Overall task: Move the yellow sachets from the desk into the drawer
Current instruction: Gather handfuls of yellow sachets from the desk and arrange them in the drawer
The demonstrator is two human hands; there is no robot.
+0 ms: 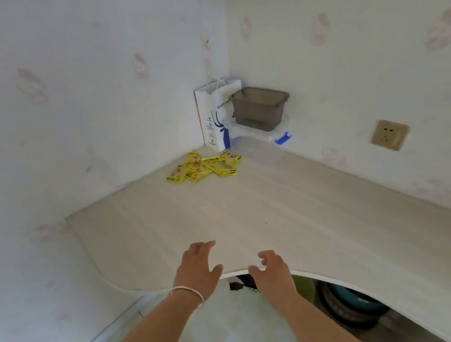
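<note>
sachets [204, 165]: yellow; desk [253, 210]: pale woodgrain; bag [217, 116]: white, blue print; bin [260, 107]: grey

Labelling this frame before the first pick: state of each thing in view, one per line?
yellow sachets: loose pile on desk, untouched
left hand: open, empty, at desk's front edge
right hand: open, empty, at desk's front edge
paper bag: upright in corner
grey bin: upright, lidless
drawer: not visible

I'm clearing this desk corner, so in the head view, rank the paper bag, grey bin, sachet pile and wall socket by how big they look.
1. Paper bag and grey bin: look alike, not ranked.
2. Sachet pile.
3. Wall socket, though it sits nearer the camera.
</note>
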